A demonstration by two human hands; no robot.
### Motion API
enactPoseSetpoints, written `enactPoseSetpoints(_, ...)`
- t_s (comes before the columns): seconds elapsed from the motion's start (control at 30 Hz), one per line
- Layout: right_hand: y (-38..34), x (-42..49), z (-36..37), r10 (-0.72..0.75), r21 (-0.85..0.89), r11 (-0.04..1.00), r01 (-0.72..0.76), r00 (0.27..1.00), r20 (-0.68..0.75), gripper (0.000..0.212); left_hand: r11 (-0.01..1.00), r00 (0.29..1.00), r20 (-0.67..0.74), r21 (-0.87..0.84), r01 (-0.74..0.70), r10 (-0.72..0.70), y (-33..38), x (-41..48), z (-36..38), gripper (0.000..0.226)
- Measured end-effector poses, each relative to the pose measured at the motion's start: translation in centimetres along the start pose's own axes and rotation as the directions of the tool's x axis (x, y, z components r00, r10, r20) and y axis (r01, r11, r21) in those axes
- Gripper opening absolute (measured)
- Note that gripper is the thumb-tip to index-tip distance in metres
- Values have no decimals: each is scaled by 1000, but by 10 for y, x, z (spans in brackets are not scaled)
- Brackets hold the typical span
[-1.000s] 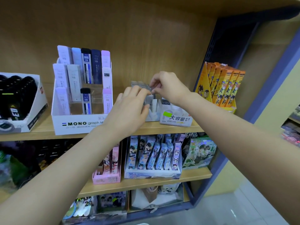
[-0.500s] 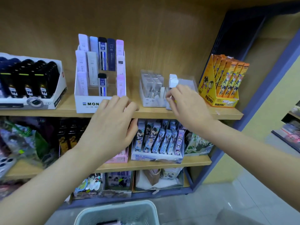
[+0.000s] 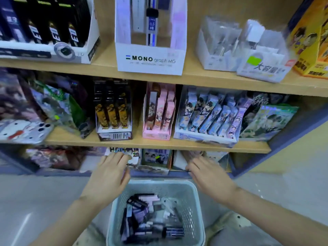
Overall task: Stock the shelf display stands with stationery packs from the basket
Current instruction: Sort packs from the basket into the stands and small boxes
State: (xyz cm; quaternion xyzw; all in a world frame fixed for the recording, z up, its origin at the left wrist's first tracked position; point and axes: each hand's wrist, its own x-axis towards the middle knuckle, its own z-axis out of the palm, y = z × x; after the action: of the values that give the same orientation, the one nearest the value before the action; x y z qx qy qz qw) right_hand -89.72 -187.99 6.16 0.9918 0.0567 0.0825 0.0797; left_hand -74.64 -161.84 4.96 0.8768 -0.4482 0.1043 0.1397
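A pale blue perforated basket (image 3: 191,196) stands on the floor below me, holding several dark, pink and white stationery packs (image 3: 149,221). My left hand (image 3: 110,176) hovers above the basket's far left corner, fingers spread and empty. My right hand (image 3: 207,174) hovers above its far right corner, also open and empty. On the top shelf stand the white MONO display stand (image 3: 150,61), a clear stand (image 3: 218,50) with lead cases, and a second clear stand (image 3: 264,68) with a green sticker.
A black-pack display box (image 3: 48,50) sits top left, an orange cartoon box (image 3: 312,50) top right. The middle shelf (image 3: 159,144) carries black-gold, pink and blue anime pack displays. More boxes fill the bottom shelf behind my hands. Grey floor lies on both sides of the basket.
Both hands left the clear stands on the top shelf and dropped down to just above the basket. My view tilted down, bringing the whole basket into sight.
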Motion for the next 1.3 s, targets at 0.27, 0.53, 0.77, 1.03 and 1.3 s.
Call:
enactPoseSetpoints(0.27, -75, -36, 114, -74, 379, 905, -195, 804, 590, 33, 926, 923, 290, -205, 317, -251, -26, -45, 93, 42)
enactPoseSetpoints(0.53, -151, -23, 176, -90, 525, 704, -479, 672, 735, 44, 746, 787, 478, -338, 574, -389, -22, -64, 140, 42)
enactPoseSetpoints(0.77, -203, 13, 191, -23, 550, 440, -710, 604, 797, 61, 688, 775, 463, -387, 614, -431, -23, -72, 154, 42)
enactPoseSetpoints(1.03, -218, 29, 210, 60, 463, 404, -789, 528, 847, 50, 661, 783, 419, -427, 617, -460, -21, -74, 159, 44)
enactPoseSetpoints(1.3, -174, 2, 199, -112, 479, 326, -815, 470, 876, 32, 736, 793, 362, -315, 599, -490, -16, -77, 156, 52)
